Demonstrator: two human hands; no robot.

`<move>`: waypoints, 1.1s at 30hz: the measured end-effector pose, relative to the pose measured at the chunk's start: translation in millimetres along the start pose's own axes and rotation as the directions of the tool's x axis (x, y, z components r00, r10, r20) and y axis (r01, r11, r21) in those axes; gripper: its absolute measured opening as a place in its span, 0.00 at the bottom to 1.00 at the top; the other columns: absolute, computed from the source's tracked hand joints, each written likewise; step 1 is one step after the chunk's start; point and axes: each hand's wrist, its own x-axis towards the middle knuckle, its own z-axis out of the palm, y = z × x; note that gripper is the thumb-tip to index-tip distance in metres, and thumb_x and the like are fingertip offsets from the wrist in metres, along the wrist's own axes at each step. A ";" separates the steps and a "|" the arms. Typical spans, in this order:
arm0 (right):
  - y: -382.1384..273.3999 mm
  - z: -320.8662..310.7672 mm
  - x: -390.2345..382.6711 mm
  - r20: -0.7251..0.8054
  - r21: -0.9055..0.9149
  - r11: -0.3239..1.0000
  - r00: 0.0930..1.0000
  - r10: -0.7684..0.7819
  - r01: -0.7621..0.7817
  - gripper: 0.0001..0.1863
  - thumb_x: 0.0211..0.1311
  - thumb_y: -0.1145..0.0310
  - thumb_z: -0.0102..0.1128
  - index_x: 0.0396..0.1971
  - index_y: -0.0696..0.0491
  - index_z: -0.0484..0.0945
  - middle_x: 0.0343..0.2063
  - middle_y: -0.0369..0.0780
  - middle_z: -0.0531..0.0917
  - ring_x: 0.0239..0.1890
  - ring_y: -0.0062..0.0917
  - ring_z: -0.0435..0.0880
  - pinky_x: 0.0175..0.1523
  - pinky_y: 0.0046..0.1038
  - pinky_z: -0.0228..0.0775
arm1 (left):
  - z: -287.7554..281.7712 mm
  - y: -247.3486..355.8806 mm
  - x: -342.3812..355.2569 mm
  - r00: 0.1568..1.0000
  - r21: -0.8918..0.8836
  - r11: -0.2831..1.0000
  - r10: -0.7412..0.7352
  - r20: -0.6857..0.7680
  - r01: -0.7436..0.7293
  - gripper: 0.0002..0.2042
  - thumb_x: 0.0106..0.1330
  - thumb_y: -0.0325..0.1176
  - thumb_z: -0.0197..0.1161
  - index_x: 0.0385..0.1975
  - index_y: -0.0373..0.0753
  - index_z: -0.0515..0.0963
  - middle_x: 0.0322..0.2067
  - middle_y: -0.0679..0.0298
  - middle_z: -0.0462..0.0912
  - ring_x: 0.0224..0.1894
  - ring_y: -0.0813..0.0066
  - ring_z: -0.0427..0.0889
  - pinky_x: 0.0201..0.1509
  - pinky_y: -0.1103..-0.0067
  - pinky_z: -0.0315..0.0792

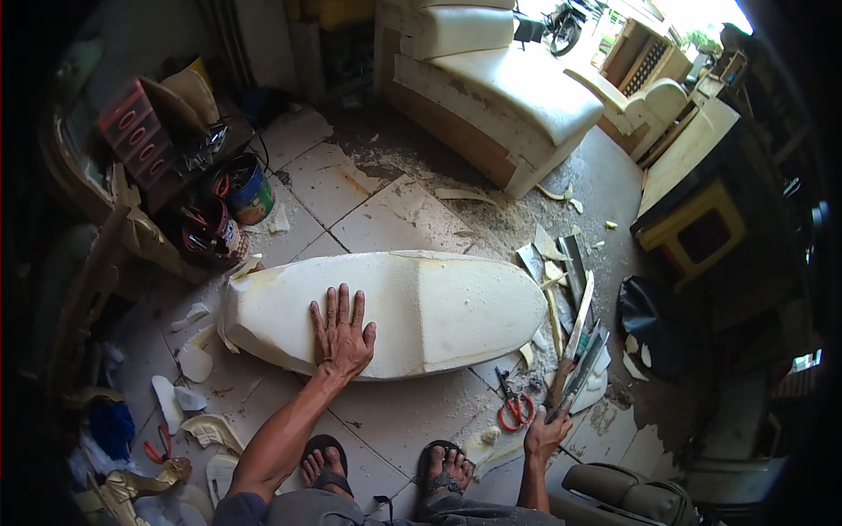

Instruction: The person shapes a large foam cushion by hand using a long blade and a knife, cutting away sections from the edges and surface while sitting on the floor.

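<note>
A long cream-coloured foam motorcycle seat (478, 307) lies crosswise on the floor before me. My left hand (344, 342) rests flat on its upper face, left of the raised step, fingers stretched out. Low on the right, my right hand (547, 433) is closed around the lower end of a long grey blade-like tool (586, 373); its exact kind is unclear. Beside that, a long pale strip with a brown wooden handle-like end (561, 379) slants upward. Scissors with red-orange handles (516, 410) lie on the floor left of my right hand.
Foam offcuts (195, 361) and crumbs litter the tiled floor (377, 421). Tool-filled buckets (250, 197) and a red drawer box (139, 131) stand at left. A large cream sofa (500, 83) blocks the far side. A black sheet-like piece (649, 316) lies at right.
</note>
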 end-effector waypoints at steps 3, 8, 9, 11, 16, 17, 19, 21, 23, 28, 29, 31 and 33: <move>-71.9 -12.7 -36.5 0.035 0.169 0.922 0.933 -0.359 0.349 0.35 0.65 0.55 0.68 0.68 0.56 0.72 0.57 0.59 0.69 0.57 0.53 0.74 0.63 0.46 0.66 | 0.5 11.4 -3.0 0.999 -0.022 0.999 -0.036 0.012 0.036 0.33 0.74 0.48 0.51 0.77 0.41 0.60 0.78 0.46 0.51 0.81 0.45 0.45 0.80 0.43 0.33; -163.8 37.2 -65.3 0.299 -0.093 0.603 0.600 -0.742 0.792 0.24 0.66 0.50 0.67 0.61 0.38 0.81 0.66 0.51 0.69 0.54 0.48 0.70 0.55 0.49 0.66 | -7.2 3.2 -0.1 0.998 -0.063 0.996 -0.062 0.020 0.063 0.33 0.74 0.49 0.51 0.76 0.41 0.61 0.78 0.48 0.53 0.81 0.47 0.47 0.80 0.44 0.33; -158.9 46.0 -68.5 0.294 -0.142 0.566 0.581 -0.759 0.812 0.23 0.65 0.50 0.68 0.59 0.40 0.82 0.66 0.52 0.68 0.53 0.50 0.70 0.55 0.49 0.65 | -10.1 2.9 3.8 0.998 -0.067 0.996 -0.055 0.025 0.057 0.33 0.74 0.49 0.51 0.76 0.41 0.61 0.78 0.49 0.53 0.81 0.47 0.47 0.80 0.44 0.33; -93.8 36.3 -95.3 0.222 -0.155 0.550 0.572 -0.790 0.820 0.24 0.65 0.51 0.69 0.58 0.42 0.82 0.66 0.54 0.68 0.53 0.51 0.70 0.55 0.48 0.65 | -7.4 17.6 1.6 0.998 -0.118 0.992 -0.033 0.051 0.039 0.33 0.74 0.51 0.49 0.76 0.43 0.62 0.79 0.50 0.52 0.81 0.47 0.46 0.80 0.44 0.33; -174.0 56.7 -65.0 0.204 -0.244 0.557 0.603 -0.771 0.794 0.22 0.70 0.52 0.62 0.61 0.38 0.81 0.68 0.50 0.69 0.47 0.48 0.71 0.50 0.48 0.66 | -4.5 8.6 -4.2 0.996 -0.087 0.995 0.044 0.074 -0.038 0.32 0.73 0.50 0.50 0.76 0.46 0.63 0.78 0.46 0.53 0.81 0.44 0.46 0.79 0.39 0.32; -216.9 74.7 -47.7 0.271 -0.184 0.596 0.623 -0.733 0.781 0.22 0.72 0.50 0.58 0.63 0.35 0.79 0.69 0.48 0.68 0.45 0.48 0.72 0.49 0.49 0.68 | -8.6 -7.5 -7.6 0.997 -0.058 0.998 0.032 0.064 -0.029 0.32 0.73 0.50 0.50 0.76 0.46 0.63 0.78 0.46 0.53 0.81 0.44 0.46 0.79 0.39 0.32; -286.9 96.3 21.3 0.408 -0.083 0.764 0.721 -0.560 0.640 0.23 0.74 0.48 0.55 0.65 0.30 0.76 0.71 0.48 0.65 0.51 0.52 0.75 0.53 0.53 0.71 | -5.7 -3.3 -10.2 0.996 -0.111 0.992 0.061 0.068 -0.053 0.31 0.73 0.49 0.50 0.75 0.46 0.64 0.77 0.47 0.55 0.80 0.44 0.48 0.79 0.40 0.33; -289.5 118.8 99.8 0.180 -0.273 0.663 0.715 -0.676 0.696 0.25 0.73 0.43 0.55 0.66 0.28 0.75 0.71 0.49 0.65 0.53 0.53 0.75 0.54 0.52 0.71 | -7.5 12.3 -6.7 0.990 -0.166 0.981 0.116 0.079 -0.101 0.31 0.73 0.49 0.51 0.75 0.47 0.64 0.77 0.47 0.56 0.80 0.44 0.49 0.79 0.41 0.33; -291.7 105.0 139.1 0.368 -0.291 0.642 0.702 -0.609 0.709 0.26 0.71 0.41 0.55 0.67 0.26 0.75 0.69 0.52 0.67 0.54 0.55 0.75 0.59 0.54 0.69 | -10.5 14.6 -36.8 0.992 -0.168 0.981 0.106 0.071 -0.093 0.31 0.73 0.49 0.50 0.75 0.48 0.64 0.77 0.49 0.57 0.80 0.47 0.51 0.79 0.42 0.35; -194.7 90.2 187.8 0.387 -0.376 0.623 0.727 -0.567 0.686 0.29 0.68 0.38 0.56 0.68 0.22 0.73 0.67 0.52 0.70 0.56 0.55 0.75 0.61 0.49 0.69 | 3.2 18.9 -36.3 0.971 -0.140 0.961 0.236 -0.038 -0.239 0.30 0.71 0.49 0.53 0.74 0.52 0.67 0.76 0.53 0.61 0.79 0.50 0.55 0.79 0.42 0.41; -183.0 84.1 175.2 0.389 -0.391 0.640 0.749 -0.536 0.661 0.29 0.69 0.38 0.56 0.68 0.23 0.73 0.67 0.54 0.71 0.56 0.56 0.76 0.61 0.49 0.69 | 4.2 15.0 -38.5 0.962 -0.161 0.949 0.272 -0.019 -0.271 0.30 0.70 0.49 0.53 0.73 0.52 0.68 0.75 0.53 0.62 0.79 0.51 0.56 0.79 0.42 0.42; -153.4 68.1 173.7 0.345 -0.368 0.679 0.771 -0.535 0.635 0.29 0.68 0.38 0.56 0.69 0.22 0.72 0.62 0.54 0.74 0.56 0.56 0.75 0.61 0.50 0.69 | 6.9 5.3 -11.6 0.925 -0.204 0.903 0.377 -0.041 -0.377 0.30 0.69 0.49 0.54 0.71 0.52 0.71 0.74 0.53 0.65 0.78 0.51 0.59 0.78 0.41 0.44; -154.2 33.9 147.8 0.432 -0.375 0.772 0.834 -0.343 0.513 0.32 0.68 0.35 0.55 0.70 0.27 0.72 0.61 0.58 0.74 0.59 0.57 0.74 0.62 0.50 0.67 | 10.1 1.2 13.8 0.890 -0.164 0.875 0.453 -0.057 -0.456 0.28 0.70 0.50 0.54 0.69 0.52 0.73 0.73 0.53 0.67 0.78 0.53 0.59 0.79 0.43 0.43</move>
